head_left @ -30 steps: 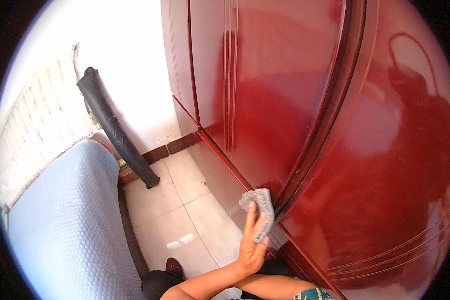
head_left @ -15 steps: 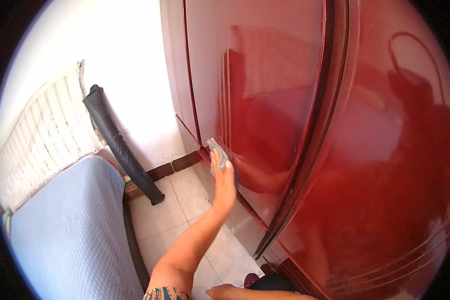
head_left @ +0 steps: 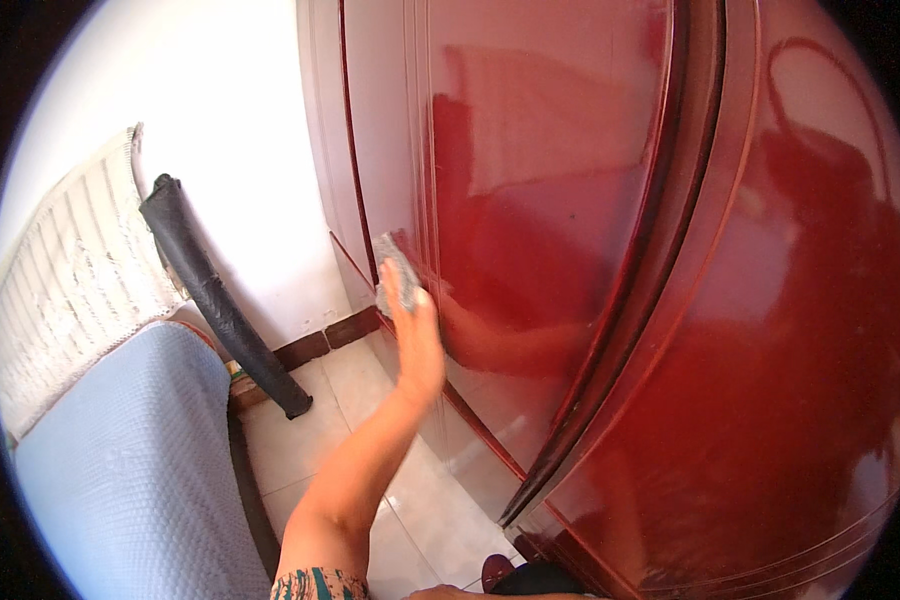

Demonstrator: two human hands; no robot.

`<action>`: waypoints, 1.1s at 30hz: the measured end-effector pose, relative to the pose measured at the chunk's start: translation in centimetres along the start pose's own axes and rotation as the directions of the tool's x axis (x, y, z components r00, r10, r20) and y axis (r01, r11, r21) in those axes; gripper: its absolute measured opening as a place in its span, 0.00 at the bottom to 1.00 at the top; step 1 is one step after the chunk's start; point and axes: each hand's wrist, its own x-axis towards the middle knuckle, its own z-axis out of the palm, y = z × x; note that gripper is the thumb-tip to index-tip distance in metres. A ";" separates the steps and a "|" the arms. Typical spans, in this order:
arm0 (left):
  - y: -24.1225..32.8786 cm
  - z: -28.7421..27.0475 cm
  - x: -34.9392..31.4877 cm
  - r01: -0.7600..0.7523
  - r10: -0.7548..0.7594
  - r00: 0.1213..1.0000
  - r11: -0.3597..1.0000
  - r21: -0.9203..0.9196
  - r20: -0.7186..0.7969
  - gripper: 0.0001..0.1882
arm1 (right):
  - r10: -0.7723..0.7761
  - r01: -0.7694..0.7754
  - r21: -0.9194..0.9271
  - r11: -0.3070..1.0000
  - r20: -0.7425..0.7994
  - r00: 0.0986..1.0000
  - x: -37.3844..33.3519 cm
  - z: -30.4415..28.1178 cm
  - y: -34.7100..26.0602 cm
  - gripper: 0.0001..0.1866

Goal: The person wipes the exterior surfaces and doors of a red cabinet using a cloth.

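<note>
My left hand (head_left: 407,315) reaches forward and presses a grey cloth (head_left: 395,270) against the glossy red wardrobe door (head_left: 540,280), low down near its far-left edge. The fingers point up along the cloth, and the thumb is on the right side. A small part of my right arm or hand (head_left: 445,593) shows at the lower edge; its fingers cannot be made out. The door mirrors my left arm.
Left of me stands a bed with a light-blue quilted cover (head_left: 120,450) and a striped cream cloth (head_left: 70,280) behind it. A long black roll (head_left: 215,290) leans on the white wall. Pale floor tiles (head_left: 300,440) lie between; a dark red shoe (head_left: 495,570) shows below.
My left hand has moved left and slightly up along the wardrobe door with the cloth. My right forearm has mostly dropped out at the lower edge. The view has shifted a little.
</note>
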 end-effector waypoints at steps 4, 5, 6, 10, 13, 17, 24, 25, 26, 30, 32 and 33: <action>6.0 0.4 -6.6 -0.423 0.397 0.891 0.902 0.088 0.219 0.40 | -0.157 0.072 -0.408 0.910 -0.179 0.971 -2.3 0.9 -3.5 0.17; 7.2 1.1 -8.1 -0.494 0.454 0.850 0.863 0.104 0.266 0.41 | -0.179 0.080 -0.454 0.887 -0.178 0.968 -2.6 0.7 -3.5 0.16; 8.2 1.4 -9.5 -0.547 0.498 0.806 0.833 0.084 0.321 0.41 | -0.203 0.089 -0.501 0.861 -0.178 0.963 -2.8 0.7 -3.5 0.16; 8.6 1.8 -11.3 -0.750 0.657 0.607 0.659 0.051 0.446 0.38 | -0.295 0.123 -0.663 0.738 -0.154 0.943 -3.4 0.4 -3.6 0.14; 7.8 0.7 -8.6 -0.758 0.656 0.626 0.639 0.133 0.421 0.34 | -0.292 0.118 -0.651 0.750 -0.165 0.942 -3.9 0.8 -4.6 0.14; 6.3 0.6 -2.9 -0.576 0.557 0.810 0.814 0.069 0.184 0.36 | -0.344 0.140 -0.658 0.740 -0.192 0.919 -1.7 0.9 -2.5 0.14; -3.7 -4.0 8.3 0.295 -0.291 0.955 0.933 -0.205 0.049 0.37 | -0.386 0.197 -0.649 0.735 -0.162 0.908 -1.4 1.2 -2.6 0.15; -4.7 -4.1 8.7 0.405 -0.396 0.914 0.870 -0.281 0.088 0.38 | -0.385 0.199 -0.644 0.739 -0.161 0.909 -1.5 1.0 -2.5 0.15; -4.3 -4.0 8.9 0.506 -0.495 0.859 0.788 -0.351 0.128 0.38 | -0.380 0.195 -0.637 0.746 -0.167 0.910 -1.5 0.9 -2.4 0.16; 1.4 -2.1 8.7 0.500 -0.507 0.859 0.801 -0.329 0.072 0.40 | -0.376 0.194 -0.627 0.754 -0.170 0.911 -1.8 0.4 -2.2 0.17; 5.0 -1.4 8.9 0.250 -0.253 0.967 0.952 -0.176 0.003 0.39 | -0.378 0.201 -0.628 0.752 -0.160 0.912 -1.6 0.6 -2.3 0.17; 6.7 -0.9 9.1 0.034 -0.034 0.999 0.996 -0.081 0.007 0.36 | -0.384 0.204 -0.631 0.748 -0.161 0.909 -1.6 0.6 -2.3 0.18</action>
